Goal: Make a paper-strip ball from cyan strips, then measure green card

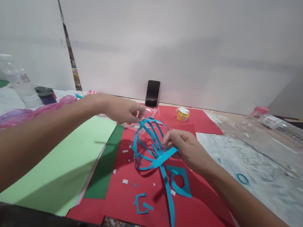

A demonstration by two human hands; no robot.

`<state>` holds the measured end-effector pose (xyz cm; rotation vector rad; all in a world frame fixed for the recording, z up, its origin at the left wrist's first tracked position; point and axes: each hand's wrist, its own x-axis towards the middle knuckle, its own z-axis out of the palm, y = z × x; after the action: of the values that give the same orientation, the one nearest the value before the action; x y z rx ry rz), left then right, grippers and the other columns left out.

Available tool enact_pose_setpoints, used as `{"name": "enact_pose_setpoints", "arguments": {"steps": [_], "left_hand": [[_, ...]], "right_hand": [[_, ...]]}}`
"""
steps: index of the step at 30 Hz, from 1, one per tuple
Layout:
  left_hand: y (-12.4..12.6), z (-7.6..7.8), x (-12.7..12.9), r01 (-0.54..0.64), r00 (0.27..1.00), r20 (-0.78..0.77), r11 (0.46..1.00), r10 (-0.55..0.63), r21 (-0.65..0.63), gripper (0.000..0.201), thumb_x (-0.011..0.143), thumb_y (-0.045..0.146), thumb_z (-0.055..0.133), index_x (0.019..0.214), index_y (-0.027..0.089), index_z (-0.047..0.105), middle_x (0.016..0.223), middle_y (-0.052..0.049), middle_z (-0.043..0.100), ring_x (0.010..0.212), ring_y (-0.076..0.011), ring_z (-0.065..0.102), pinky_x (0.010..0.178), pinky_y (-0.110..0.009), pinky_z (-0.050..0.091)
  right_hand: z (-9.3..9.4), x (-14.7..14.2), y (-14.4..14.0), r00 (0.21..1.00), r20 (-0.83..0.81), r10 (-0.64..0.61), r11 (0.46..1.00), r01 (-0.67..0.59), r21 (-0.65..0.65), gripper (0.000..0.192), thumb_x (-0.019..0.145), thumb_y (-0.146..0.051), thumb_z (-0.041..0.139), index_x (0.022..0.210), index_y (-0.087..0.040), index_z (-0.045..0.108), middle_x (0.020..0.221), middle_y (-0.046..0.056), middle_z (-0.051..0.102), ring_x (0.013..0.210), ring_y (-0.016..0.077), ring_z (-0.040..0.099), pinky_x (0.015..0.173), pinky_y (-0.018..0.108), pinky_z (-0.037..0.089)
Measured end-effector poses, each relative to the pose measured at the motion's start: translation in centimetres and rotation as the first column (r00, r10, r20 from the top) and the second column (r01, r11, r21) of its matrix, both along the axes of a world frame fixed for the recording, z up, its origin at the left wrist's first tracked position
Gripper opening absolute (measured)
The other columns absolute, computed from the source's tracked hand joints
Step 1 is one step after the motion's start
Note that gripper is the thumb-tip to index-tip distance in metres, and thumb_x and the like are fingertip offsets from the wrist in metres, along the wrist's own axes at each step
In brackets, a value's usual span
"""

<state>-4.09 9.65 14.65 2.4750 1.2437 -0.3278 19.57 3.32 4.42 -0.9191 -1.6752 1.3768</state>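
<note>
A bundle of looped blue paper strips [147,143] hovers just above a red paper sheet [128,196] in the middle of the table. My right hand [188,148] pinches the strips where they cross, and one long strip [169,198] trails down toward the near edge. My left hand [121,109] reaches in from the left and pinches the upper end of a loop. Blue paper offcuts [178,181] and a smaller scrap [141,204] lie on the red sheet, with small white bits around them.
Light green [61,168] and dark green [106,167] sheets lie left of the red one. A black phone [152,93] leans on the white partition, a yellow pot [182,114] beside it. Plastic bottles stand at left [20,82] and lie at right [279,126]. Pink plastic [27,115] sits far left.
</note>
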Motion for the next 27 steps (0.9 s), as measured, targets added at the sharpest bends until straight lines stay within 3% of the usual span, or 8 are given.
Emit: {"name": "enact_pose_setpoints", "arguments": {"steps": [3, 5, 8, 11, 17, 21, 24, 27], "left_hand": [[0.5, -0.1, -0.3, 0.038, 0.998, 0.049, 0.999, -0.039, 0.011, 0.024, 0.085, 0.035, 0.05, 0.104, 0.021, 0.055, 0.099, -0.006, 0.065, 0.066, -0.0149, 0.061, 0.055, -0.023, 0.044], [0.7, -0.2, -0.5, 0.049, 0.998, 0.049, 0.999, -0.05, 0.012, 0.026, 0.084, 0.038, 0.054, 0.105, 0.022, 0.057, 0.1, -0.006, 0.066, 0.066, -0.0145, 0.062, 0.058, -0.023, 0.045], [0.7, -0.2, -0.6, 0.057, 0.998, 0.021, 0.998, -0.056, -0.031, 0.025, 0.083, 0.039, 0.057, 0.102, 0.022, 0.061, 0.098, -0.004, 0.068, 0.064, -0.0142, 0.062, 0.057, -0.023, 0.045], [0.7, 0.0, -0.7, 0.054, 0.999, -0.003, 0.998, -0.054, -0.036, 0.024, 0.082, 0.039, 0.058, 0.098, 0.024, 0.064, 0.097, -0.004, 0.068, 0.064, -0.0148, 0.063, 0.055, -0.023, 0.044], [0.6, 0.3, -1.2, 0.066, 0.998, -0.011, 0.996, -0.065, 0.056, 0.031, 0.08, 0.044, 0.061, 0.106, 0.028, 0.066, 0.099, -0.005, 0.068, 0.071, -0.0173, 0.063, 0.058, -0.024, 0.046], [0.4, 0.5, -1.1, 0.062, 0.998, 0.005, 0.996, -0.062, 0.061, 0.031, 0.081, 0.044, 0.061, 0.106, 0.027, 0.066, 0.101, -0.005, 0.068, 0.075, -0.0175, 0.063, 0.06, -0.024, 0.046], [0.2, 0.6, -0.7, 0.055, 0.998, 0.012, 0.995, -0.056, 0.081, 0.03, 0.082, 0.042, 0.059, 0.105, 0.024, 0.066, 0.102, -0.006, 0.068, 0.078, -0.0177, 0.064, 0.062, -0.024, 0.045], [-0.4, 0.2, -0.5, 0.063, 0.997, 0.044, 0.987, -0.07, 0.149, 0.03, 0.082, 0.039, 0.058, 0.107, 0.023, 0.066, 0.106, -0.005, 0.068, 0.085, -0.0187, 0.063, 0.066, -0.024, 0.045]], "right_hand": [[0.6, 0.2, -0.2, 0.972, -0.225, 0.062, 0.982, -0.1, -0.163, 0.046, 0.087, -0.062, 0.051, 0.09, -0.018, 0.064, 0.07, 0.003, 0.059, 0.055, 0.0125, 0.054, 0.046, 0.024, 0.041], [0.9, 0.5, -0.2, 0.951, -0.297, 0.091, 0.967, -0.155, -0.201, 0.036, 0.083, -0.052, 0.06, 0.096, -0.019, 0.064, 0.082, 0.007, 0.065, 0.068, 0.0172, 0.062, 0.052, 0.027, 0.048], [1.0, 1.1, -0.1, 0.955, -0.28, 0.1, 0.975, -0.151, -0.166, 0.032, 0.072, -0.032, 0.072, 0.101, -0.021, 0.062, 0.094, 0.007, 0.067, 0.082, 0.0204, 0.066, 0.068, 0.032, 0.054], [0.8, 1.5, -0.1, 0.963, -0.249, 0.099, 0.99, -0.121, -0.075, 0.031, 0.069, -0.023, 0.074, 0.099, -0.021, 0.063, 0.099, 0.006, 0.067, 0.088, 0.0196, 0.065, 0.079, 0.034, 0.053], [0.8, 0.9, -0.7, 0.998, -0.024, -0.06, 0.995, 0.062, 0.078, 0.013, 0.076, -0.027, 0.071, 0.085, -0.018, 0.067, 0.08, 0.003, 0.067, 0.068, 0.0139, 0.062, 0.062, 0.028, 0.051], [0.8, 0.5, -1.2, 0.987, 0.133, -0.091, 0.985, 0.07, 0.156, 0.018, 0.08, -0.033, 0.068, 0.073, -0.017, 0.068, 0.06, 0.0, 0.059, 0.053, 0.0108, 0.052, 0.05, 0.025, 0.041], [0.8, 0.7, -1.2, 0.988, 0.121, -0.099, 0.982, 0.078, 0.174, 0.028, 0.083, -0.04, 0.065, 0.067, -0.018, 0.062, 0.055, -0.003, 0.052, 0.048, 0.0088, 0.045, 0.047, 0.024, 0.036], [1.0, 1.2, -0.9, 0.993, 0.081, -0.087, 0.984, 0.073, 0.163, 0.03, 0.087, -0.045, 0.06, 0.072, -0.018, 0.059, 0.062, -0.001, 0.056, 0.054, 0.0095, 0.049, 0.05, 0.023, 0.039]]}}
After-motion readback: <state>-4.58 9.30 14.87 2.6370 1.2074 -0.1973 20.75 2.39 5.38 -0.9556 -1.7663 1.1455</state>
